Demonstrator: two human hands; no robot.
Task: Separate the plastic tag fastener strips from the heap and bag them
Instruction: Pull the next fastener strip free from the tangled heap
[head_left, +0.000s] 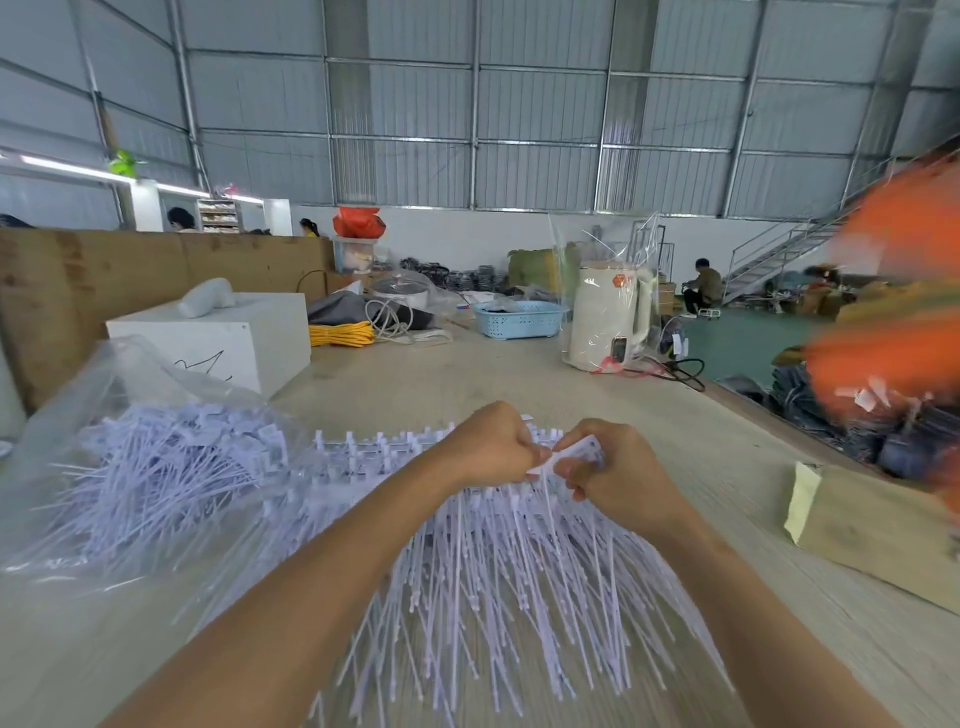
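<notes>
Many white plastic tag fastener strips (483, 587) lie fanned out on the worktop (727, 493), directly under both forearms, their thin tails pointing toward the camera and their connected heads in a row at the far side. Left hand (491, 447) and right hand (613, 473) meet over the far right end of this heap. Fingers of both hands are curled and pinch one small white strip piece (569, 454) between them, left thumb and forefinger on its near-left end, right fingers (574, 470) on its right part. Exact grip points are partly hidden by the knuckles.

Left of the heap: a clear plastic bag (104, 415), lying open on the worktop, holds a second mass of loose fasteners (166, 467); the bag's edge touches or overlaps the heap's left side, cannot tell which.

Behind the bag: a white box (223, 338) with a white rounded object on top. Beyond it, a coil of yellow cable (340, 333) and pale cord. Far centre: a light blue perforated basket (519, 319). To its right, a cream kettle (610, 317) wrapped in clear film, upright, with a dark cord beside it.

Right side, near edge of worktop: a tan cardboard piece (872, 525) with a pale yellow flap. Upper right: a blurred orange shape (893, 291), unidentifiable.

Background: corrugated metal walls, a staircase, a seated person (704, 288) on the green floor.
</notes>
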